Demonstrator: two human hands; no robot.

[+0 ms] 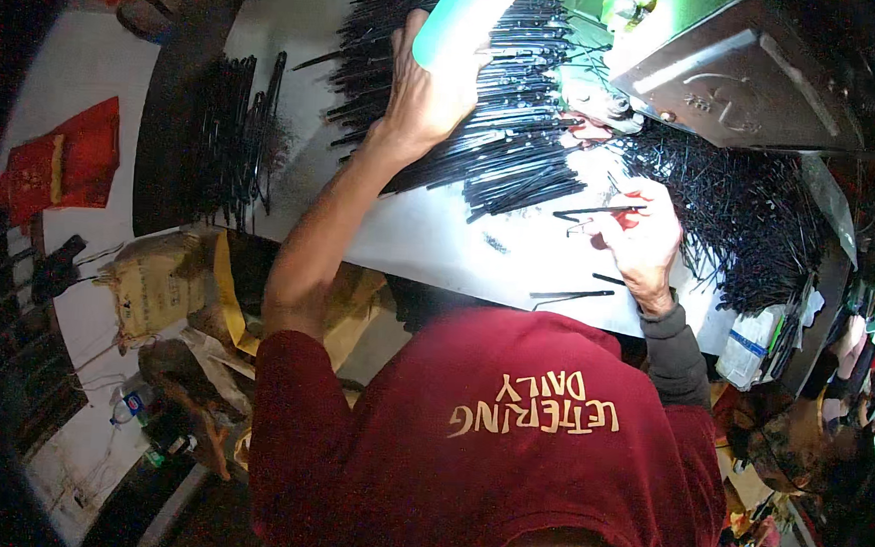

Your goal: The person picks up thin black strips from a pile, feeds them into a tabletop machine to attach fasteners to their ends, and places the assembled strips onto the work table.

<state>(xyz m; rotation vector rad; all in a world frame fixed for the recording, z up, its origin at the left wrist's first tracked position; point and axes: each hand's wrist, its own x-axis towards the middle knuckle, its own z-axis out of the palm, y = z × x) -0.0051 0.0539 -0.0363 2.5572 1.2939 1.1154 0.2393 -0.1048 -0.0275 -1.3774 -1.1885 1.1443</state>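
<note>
My left hand rests over a broad pile of thin black rods laid side by side. One finger stretches upward apart from the rest; the lamp hides part of the hand. Lower right of the pile, my right hand is closed, pinching a thin black rod between thumb and fingers. That rod points left, above the white tabletop. A few loose black rods lie near the table's front edge, below the right hand.
A bright lamp hangs over the pile. At the upper right stands a machine with a metal cover. Beneath it spreads a tangled heap of black pieces. Another rod bundle lies at the left. A person sits at the right.
</note>
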